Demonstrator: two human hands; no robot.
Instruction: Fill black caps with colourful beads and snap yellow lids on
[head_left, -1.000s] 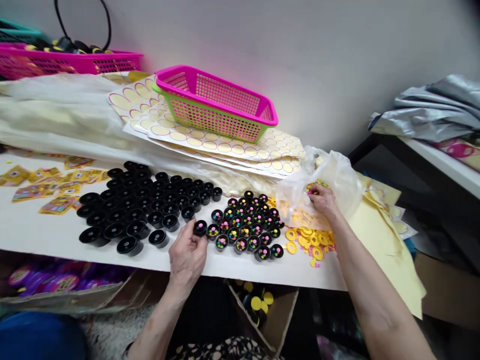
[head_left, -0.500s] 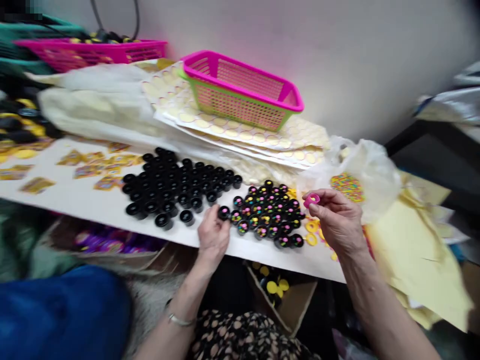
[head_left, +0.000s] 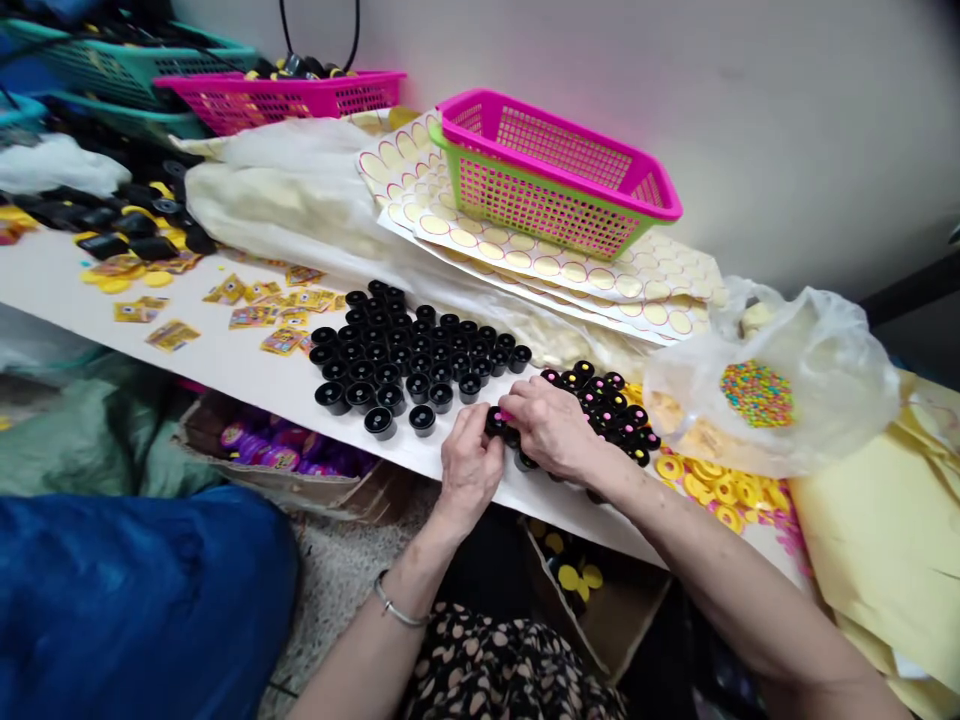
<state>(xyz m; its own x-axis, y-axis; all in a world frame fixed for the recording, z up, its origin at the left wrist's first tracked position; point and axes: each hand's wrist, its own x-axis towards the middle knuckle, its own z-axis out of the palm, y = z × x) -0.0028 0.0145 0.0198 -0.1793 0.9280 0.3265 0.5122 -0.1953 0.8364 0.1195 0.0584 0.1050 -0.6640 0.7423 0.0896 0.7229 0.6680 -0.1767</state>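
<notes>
My left hand (head_left: 471,465) is closed on a small black cup (head_left: 493,421) at the front of the table. Over it my right hand (head_left: 551,425) reaches across, fingers pinched on a small pink piece (head_left: 505,414) at the cup's mouth; they hide most of it. Left of my hands stand several black cups (head_left: 401,355) with hollow tops. To the right, partly covered by my right hand and forearm, is a group of black cups with coloured beads (head_left: 611,405) in them. Coloured beads (head_left: 756,393) lie in a clear plastic bag (head_left: 840,375) farther right.
Yellow rings (head_left: 724,485) and pink bits (head_left: 791,535) lie beyond my right forearm. A pink and green basket (head_left: 555,190) rests on sticker sheets (head_left: 517,262) at the back. Yellow packets (head_left: 281,310) are scattered left. Cardboard boxes (head_left: 360,495) stand below the table edge.
My right hand has moved left with the pink piece, from beside the bead bag to the cup at my left hand. The camera view has shifted left.
</notes>
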